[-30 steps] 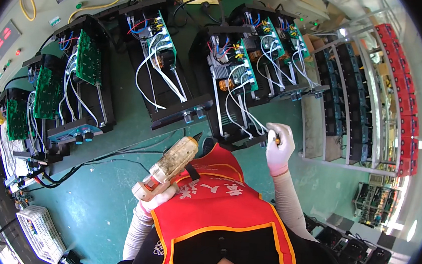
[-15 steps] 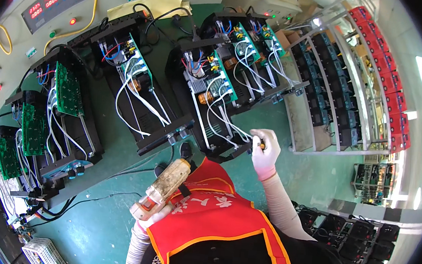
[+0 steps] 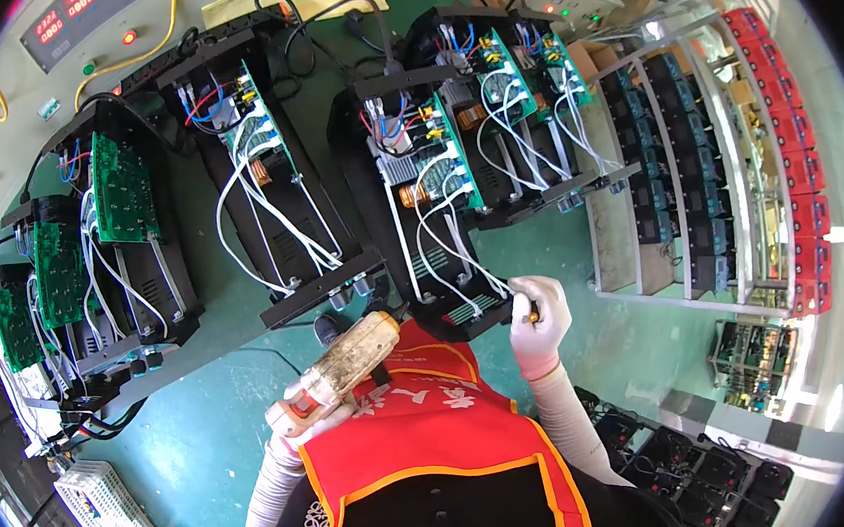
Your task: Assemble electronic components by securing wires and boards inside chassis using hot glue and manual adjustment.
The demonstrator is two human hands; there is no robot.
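Note:
My left hand (image 3: 319, 425) grips a worn, cream-coloured handheld tool (image 3: 352, 356) with an orange patch at its rear. The tool points up and right, its front end just short of a black chassis's near end. My right hand (image 3: 540, 322) is closed at that chassis's near right corner, beside white wires. A small amber-brown thing (image 3: 534, 317) pokes out of its fist; its kind is unclear. The black open chassis (image 3: 405, 252) carries a green circuit board (image 3: 452, 151), a copper coil and white wires. Both hands wear white gloves.
More open chassis with boards stand left (image 3: 233, 187) and far right (image 3: 516, 111). Green boards (image 3: 122, 187) stand upright at far left. A panel with red displays (image 3: 88, 3) lies behind. A metal rack (image 3: 682, 216) with black and red units is at right, a white basket (image 3: 100, 498) at lower left.
The tool in my left hand has moved up and right, closer to the chassis. My right hand stays closed at the chassis corner, slightly lower in view. The whole view has shifted a little.

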